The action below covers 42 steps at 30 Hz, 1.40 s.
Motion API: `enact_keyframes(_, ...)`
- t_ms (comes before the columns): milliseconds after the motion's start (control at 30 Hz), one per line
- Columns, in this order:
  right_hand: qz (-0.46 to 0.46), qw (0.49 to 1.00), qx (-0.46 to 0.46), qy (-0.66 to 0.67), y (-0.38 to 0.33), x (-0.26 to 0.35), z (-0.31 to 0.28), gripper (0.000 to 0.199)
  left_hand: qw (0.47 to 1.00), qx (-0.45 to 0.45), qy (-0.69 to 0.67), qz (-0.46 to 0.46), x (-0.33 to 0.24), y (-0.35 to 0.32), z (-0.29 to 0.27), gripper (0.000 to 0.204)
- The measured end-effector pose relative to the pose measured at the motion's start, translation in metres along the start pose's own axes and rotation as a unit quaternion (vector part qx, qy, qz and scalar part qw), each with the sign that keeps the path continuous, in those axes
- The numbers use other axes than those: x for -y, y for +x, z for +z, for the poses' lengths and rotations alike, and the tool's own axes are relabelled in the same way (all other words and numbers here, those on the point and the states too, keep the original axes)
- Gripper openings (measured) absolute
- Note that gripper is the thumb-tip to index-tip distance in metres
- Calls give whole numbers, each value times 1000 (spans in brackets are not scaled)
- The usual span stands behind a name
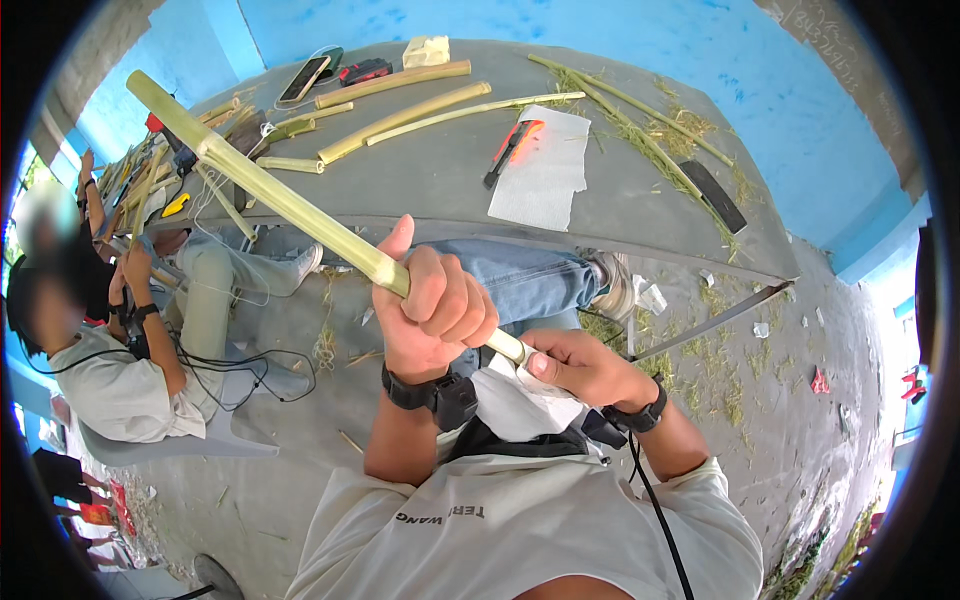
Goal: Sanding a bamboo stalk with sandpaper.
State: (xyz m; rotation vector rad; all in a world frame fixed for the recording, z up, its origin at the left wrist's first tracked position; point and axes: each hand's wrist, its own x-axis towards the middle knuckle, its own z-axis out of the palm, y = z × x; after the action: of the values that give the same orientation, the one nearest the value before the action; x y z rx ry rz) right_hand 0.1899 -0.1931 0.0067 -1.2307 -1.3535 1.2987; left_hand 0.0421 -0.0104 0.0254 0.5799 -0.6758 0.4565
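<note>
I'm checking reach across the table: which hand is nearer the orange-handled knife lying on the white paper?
Left. The left hand grips the bamboo stalk higher up, closer below the orange-handled knife on the white paper. The right hand holds the stalk's lower end, farther back.

1. The near end of the bamboo stalk (290, 205) was hidden inside the right hand (575, 365), so how it ended could not be told.
2. A stretch of the same stalk lay covered by the fingers (450, 300) of the left hand (425, 315).
3. The seated co-worker (110, 370) at the left was blurred about the head, and what that person's hands held was too small to tell.
4. The clutter at the worktop's (440, 180) far left end was too small to sort out.
5. The dark rim cut off the floor (800, 420) on the right.
</note>
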Motion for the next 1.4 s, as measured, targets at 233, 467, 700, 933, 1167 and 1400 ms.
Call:
enact_keyframes(233,49,987,103,115,0,-17,-9,53,992,99,-68,-35,8,5,-7,69)
enact_keyframes(467,21,979,-86,-185,4,-19,-4,35,981,-195,13,3,6,7,1,59)
enact_keyframes(700,-125,849,-280,-430,15,-14,12,25,924,-368,44,97,16,-1,10,51)
enact_keyframes(933,-18,978,-81,-192,3,3,-5,43,999,-32,-33,20,-1,-10,-22,63)
enact_keyframes(1167,-92,917,-212,-325,5,-15,-4,33,922,-383,12,61,8,21,19,64)
enact_keyframes(1400,-94,872,-255,-406,18,-17,7,30,974,-207,42,78,13,7,5,55)
